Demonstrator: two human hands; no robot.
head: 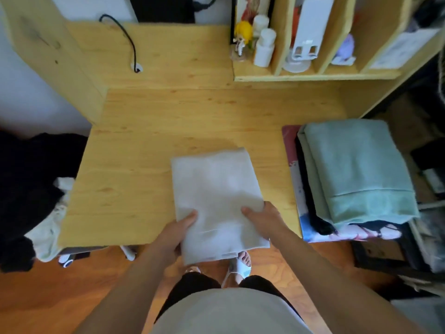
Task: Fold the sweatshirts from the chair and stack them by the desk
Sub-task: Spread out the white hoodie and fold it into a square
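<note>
On the pale wooden desk (pixel 149 131), below cluttered shelves (pixel 313 73), lies a folded white sweatshirt (pixel 214 189), its near end overhanging the edge. The left hand (pixel 175 235) and right hand (pixel 262 218) pinch that end, thumbs on top. A folded green sweatshirt (pixel 356 169) tops the stack at right.

light: soft, even, bright | shadows: faint | focus: slightly blurred | edges: wide-angle bowed, darker

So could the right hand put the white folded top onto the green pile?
Probably yes. The right hand already grips the white folded sweatshirt, and only bare desk lies between it and the folded green sweatshirt pile.
</note>
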